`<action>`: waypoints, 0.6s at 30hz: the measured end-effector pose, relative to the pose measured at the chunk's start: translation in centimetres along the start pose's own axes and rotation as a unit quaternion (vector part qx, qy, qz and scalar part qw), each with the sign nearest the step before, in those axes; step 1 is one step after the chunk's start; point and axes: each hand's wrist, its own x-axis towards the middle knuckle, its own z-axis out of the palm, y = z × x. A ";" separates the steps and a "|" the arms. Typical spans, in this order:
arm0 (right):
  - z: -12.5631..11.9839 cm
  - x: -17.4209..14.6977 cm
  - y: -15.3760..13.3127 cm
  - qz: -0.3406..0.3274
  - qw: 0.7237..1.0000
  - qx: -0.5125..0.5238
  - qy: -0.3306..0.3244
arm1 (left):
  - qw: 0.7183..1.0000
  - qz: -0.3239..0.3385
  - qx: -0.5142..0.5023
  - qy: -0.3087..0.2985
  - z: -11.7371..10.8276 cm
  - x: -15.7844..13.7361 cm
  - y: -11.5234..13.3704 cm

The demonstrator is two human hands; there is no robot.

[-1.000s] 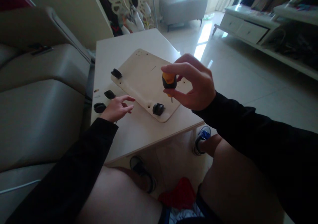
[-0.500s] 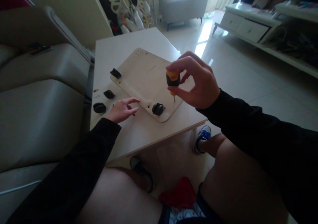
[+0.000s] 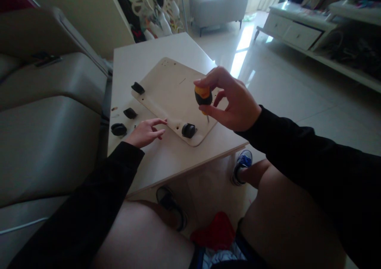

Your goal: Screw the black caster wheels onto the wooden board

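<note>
My right hand (image 3: 232,98) grips a stubby screwdriver (image 3: 203,95) with a yellow and black handle, its shaft pointing down over the right part of a pale flat board (image 3: 169,90). Whether the tip touches the board I cannot tell. One black caster wheel (image 3: 188,130) sits at the board's near corner and another caster (image 3: 138,88) at its left corner. My left hand (image 3: 146,133) is open, fingers apart, with the fingertips at the board's near left edge. Left of that hand, two loose casters, an upper one (image 3: 130,113) and a lower one (image 3: 119,129), lie on the table.
The white table (image 3: 149,171) carries the board. A grey sofa (image 3: 50,142) stands close on the left. My knees and a red thing (image 3: 216,231) are below the table's front edge. A white cabinet (image 3: 297,30) and a grey bench (image 3: 218,10) stand farther back.
My right hand has shifted slightly left and down, and the screwdriver handle leans more to the left. My left hand and the board have hardly moved.
</note>
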 end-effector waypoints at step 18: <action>0.2 0.5 -0.2 0.006 1.000 -0.005 -0.005 | 1.000 -0.003 -0.017 -0.024 -0.1 -0.1 0.2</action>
